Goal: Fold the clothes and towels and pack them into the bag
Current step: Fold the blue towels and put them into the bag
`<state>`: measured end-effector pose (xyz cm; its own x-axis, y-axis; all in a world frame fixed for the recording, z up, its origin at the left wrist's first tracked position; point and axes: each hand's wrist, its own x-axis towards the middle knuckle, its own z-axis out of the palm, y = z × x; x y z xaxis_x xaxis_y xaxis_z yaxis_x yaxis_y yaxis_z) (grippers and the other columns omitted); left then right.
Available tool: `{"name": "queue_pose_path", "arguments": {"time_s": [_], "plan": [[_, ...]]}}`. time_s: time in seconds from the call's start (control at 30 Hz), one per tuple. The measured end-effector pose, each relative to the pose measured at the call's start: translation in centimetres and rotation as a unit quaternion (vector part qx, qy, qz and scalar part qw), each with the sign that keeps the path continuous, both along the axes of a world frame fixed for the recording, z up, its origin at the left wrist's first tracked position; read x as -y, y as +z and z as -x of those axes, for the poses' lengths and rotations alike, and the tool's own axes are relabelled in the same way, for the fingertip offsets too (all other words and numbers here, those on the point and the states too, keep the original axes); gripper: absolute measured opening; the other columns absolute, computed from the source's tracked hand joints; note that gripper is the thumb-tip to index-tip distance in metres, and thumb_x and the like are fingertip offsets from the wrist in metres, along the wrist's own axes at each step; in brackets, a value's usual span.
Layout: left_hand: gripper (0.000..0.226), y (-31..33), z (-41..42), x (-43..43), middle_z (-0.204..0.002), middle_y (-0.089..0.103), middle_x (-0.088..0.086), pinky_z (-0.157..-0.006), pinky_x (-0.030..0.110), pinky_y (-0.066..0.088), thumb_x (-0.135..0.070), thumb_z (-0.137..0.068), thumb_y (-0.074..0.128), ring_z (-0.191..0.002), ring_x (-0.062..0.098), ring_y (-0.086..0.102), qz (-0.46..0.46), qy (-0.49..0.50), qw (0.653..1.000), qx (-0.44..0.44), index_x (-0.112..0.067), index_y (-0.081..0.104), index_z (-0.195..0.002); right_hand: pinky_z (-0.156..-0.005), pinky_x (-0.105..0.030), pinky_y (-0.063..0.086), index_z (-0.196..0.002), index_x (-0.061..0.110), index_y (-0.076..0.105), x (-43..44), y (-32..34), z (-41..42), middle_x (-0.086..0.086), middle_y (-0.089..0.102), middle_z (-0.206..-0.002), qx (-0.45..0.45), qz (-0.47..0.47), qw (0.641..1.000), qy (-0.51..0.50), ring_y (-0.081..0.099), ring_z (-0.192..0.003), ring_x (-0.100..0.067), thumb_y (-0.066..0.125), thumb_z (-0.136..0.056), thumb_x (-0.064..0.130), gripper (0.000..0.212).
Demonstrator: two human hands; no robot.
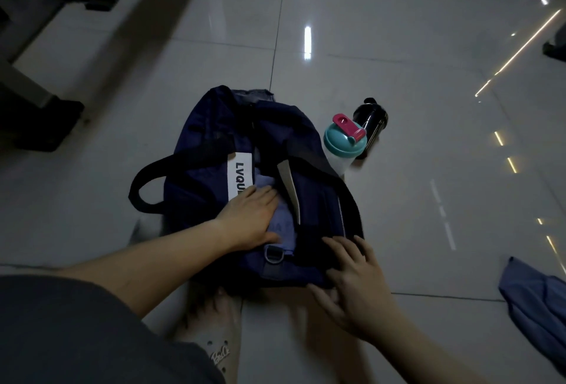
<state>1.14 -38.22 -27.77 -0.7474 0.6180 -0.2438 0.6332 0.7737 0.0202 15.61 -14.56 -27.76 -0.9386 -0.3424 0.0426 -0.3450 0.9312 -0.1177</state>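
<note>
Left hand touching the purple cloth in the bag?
Touching. Head view: left hand lies flat on the purple cloth inside the open bag, fingers overlapping it, no gap.

Bottles right of bag

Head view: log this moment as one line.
left hand: flat, presses folded cloth down in bag | right hand: rests open on bag's near end | unpacked: blue garment on floor, right

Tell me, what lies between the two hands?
In the head view, between the left hand and the right hand lies the open bag, a pale blue cloth inside it.
</note>
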Motion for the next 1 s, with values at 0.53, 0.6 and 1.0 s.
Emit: {"name": "queue_pose_path", "arguments": {"time_s": [0.53,0.6,1.0], "plan": [[0.085,-0.9,-1.4,0.8,-0.148,0.047,0.001,-0.122,0.045,0.015,-0.076,-0.083,0.051,-0.14,0.02,0.039,-0.039,0.021,0.998,-0.045,-0.018,0.049,-0.144,-0.084,-0.039,0.043,-0.09,0.012,0.063,4.1,2.8,9.5,-0.01,0.062,-0.103,0.224,0.059,0.948,-0.216,0.06,-0.101,-0.031,0.061,-0.093,0.037,0.025],[0.079,-0.7,-1.3,0.6,-0.141,0.051,-0.002,-0.12,0.045,0.019,-0.075,-0.08,0.053,-0.134,0.02,0.043,-0.035,0.018,0.998,-0.053,-0.02,0.053,-0.137,-0.067,-0.037,0.046,-0.083,-0.001,0.062,1.5,4.1,9.7,-0.015,0.063,-0.081,0.304,0.263,0.888,-0.222,0.063,-0.074,-0.031,0.067,-0.093,0.031,0.033],[0.106,1.3,-1.0,2.4,-0.164,0.026,0.007,-0.126,0.041,0.007,-0.084,-0.079,0.048,-0.152,0.022,0.018,-0.009,0.063,0.998,0.025,-0.013,0.03,-0.156,-0.058,-0.035,0.038,-0.1,-0.013,0.054,1.1,3.2,9.5,-0.015,0.055,-0.083,0.332,0.492,0.768,-0.239,0.053,-0.071,-0.027,0.058,-0.1,0.033,0.046]]}}
